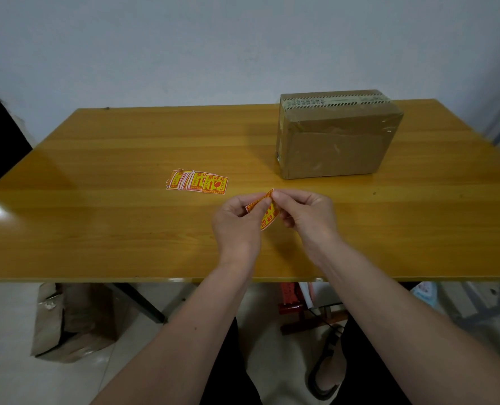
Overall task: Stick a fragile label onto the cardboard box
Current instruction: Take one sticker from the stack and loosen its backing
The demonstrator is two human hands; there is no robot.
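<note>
A taped brown cardboard box (335, 138) stands at the back right of the wooden table (111, 217). A red and yellow fragile label (267, 214) is held above the table's front middle, bent between both hands. My left hand (237, 223) pinches its left part and my right hand (304, 213) pinches its upper right corner. The label is well short of the box, apart from it. A fanned pile of several more fragile labels (197, 182) lies flat on the table to the left of my hands.
A grey wall rises behind the table. Below the front edge, a torn cardboard box (70, 323) sits on the floor at left, a red stool (292, 305) and a sandal (327, 372) at right. A dark object fills the left edge.
</note>
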